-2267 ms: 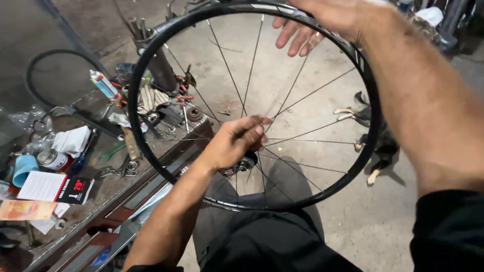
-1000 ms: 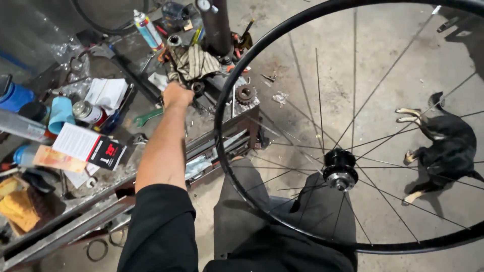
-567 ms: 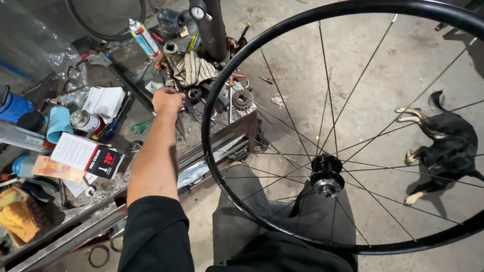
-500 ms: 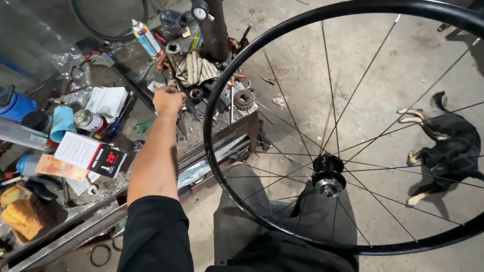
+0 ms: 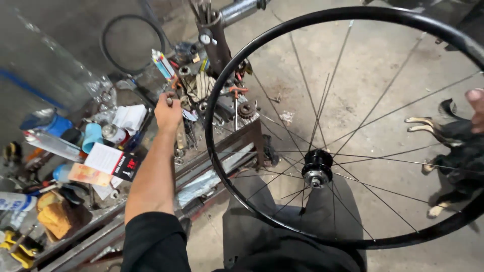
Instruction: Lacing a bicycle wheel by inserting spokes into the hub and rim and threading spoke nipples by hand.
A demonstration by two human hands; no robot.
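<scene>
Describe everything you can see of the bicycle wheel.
The bicycle wheel has a glossy black rim with no tyre, thin metal spokes, several crossing, and a black hub with a silvery axle end. It stands tilted over the person's lap, its lower rim against the grey trousers. Fingertips of the right hand show at its right side; contact is unclear. The left hand is away from it, over the cluttered workbench.

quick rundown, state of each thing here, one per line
left hand: raised over the bench, closed on a small metal part
right hand: at the frame's right edge by the rim, grip hidden
bicycle wheel: upright, bare rim with no tyre, resting on the lap
hub: in place at the wheel's centre
dog: lying on the floor
workbench: cluttered with tools
</scene>
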